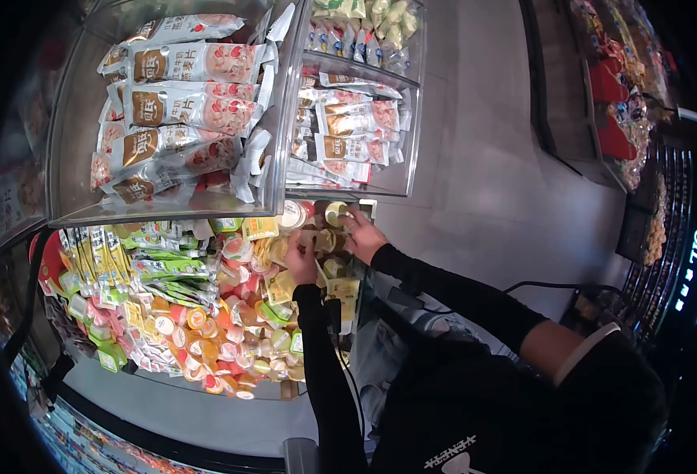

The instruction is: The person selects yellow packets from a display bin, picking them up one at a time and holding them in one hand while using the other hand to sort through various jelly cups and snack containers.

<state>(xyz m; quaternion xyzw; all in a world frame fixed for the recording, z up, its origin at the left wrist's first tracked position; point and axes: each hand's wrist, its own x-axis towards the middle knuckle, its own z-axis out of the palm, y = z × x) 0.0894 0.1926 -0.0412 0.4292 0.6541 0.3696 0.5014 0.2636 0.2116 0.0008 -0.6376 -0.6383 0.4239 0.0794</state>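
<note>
My left hand (pixel 302 259) is over the loose jelly cups (pixel 238 316), its fingers closed in a pinch; what lies between them is too small to make out. Beside it, my right hand (pixel 363 236) has thumb and fingers closed at the edge of a round, pale-lidded jelly cup (pixel 336 213). Another white-lidded cup (pixel 292 214) rests just past my left fingertips. Yellow packets (pixel 282 286) lie below my left hand among the cups.
A clear bin of oatmeal packets (pixel 190 103) stands above the jelly display, with a smaller divided bin (pixel 356 126) beside it. Green pouches (pixel 174 272) and yellow sticks (pixel 99 253) lie at left. Grey floor (pixel 482 158) runs toward another snack shelf (pixel 617 95). A black cable (pixel 554 285) crosses near my right arm.
</note>
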